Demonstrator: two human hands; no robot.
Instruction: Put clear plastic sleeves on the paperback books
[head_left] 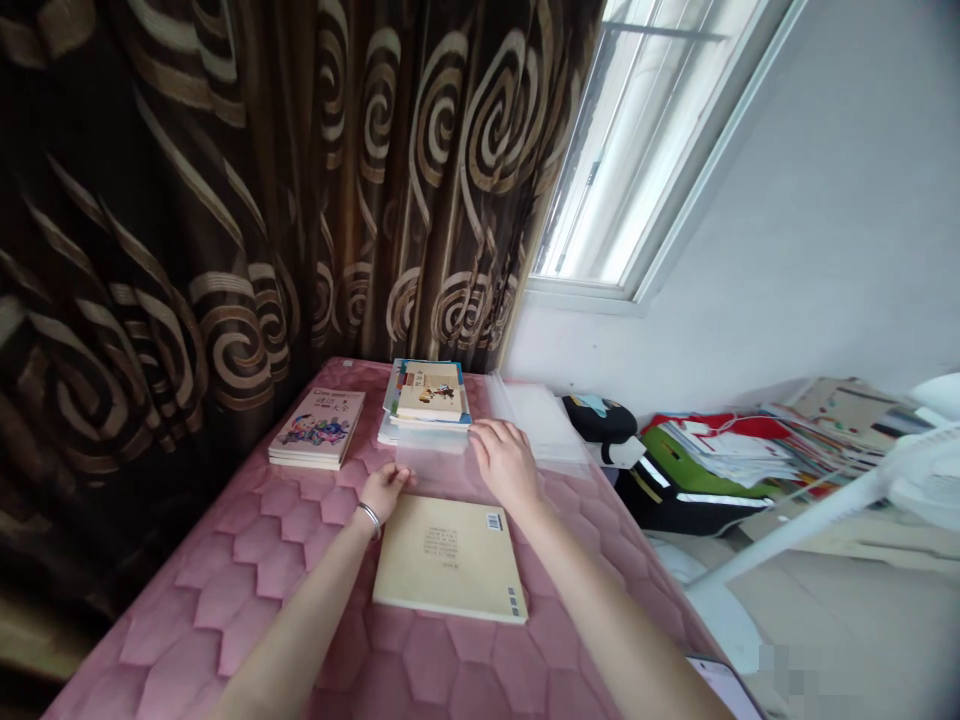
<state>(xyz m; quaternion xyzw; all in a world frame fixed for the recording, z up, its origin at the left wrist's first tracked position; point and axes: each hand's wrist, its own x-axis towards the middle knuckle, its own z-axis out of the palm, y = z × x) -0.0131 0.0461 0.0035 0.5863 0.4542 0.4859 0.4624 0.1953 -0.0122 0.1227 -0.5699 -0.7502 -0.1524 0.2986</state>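
My left hand (386, 490), with a bracelet on the wrist, rests at the near left corner of a clear plastic sheet (442, 462), fingers curled at its edge. My right hand (506, 462) lies flat on the same sheet, fingers spread. A beige book (448, 555) lies back-cover up just in front of both hands on the pink quilted surface (225, 590). Beyond the sheet is a stack of books (427, 400). To the left lies a pink-covered book pile (319, 428).
More clear plastic covers (536, 420) lie at the right rear. A brown patterned curtain (225, 200) hangs behind. A window (637, 150) is at the right. Off the right edge are a dark bag (675, 490), loose papers (757, 440) and a white fan (915, 470).
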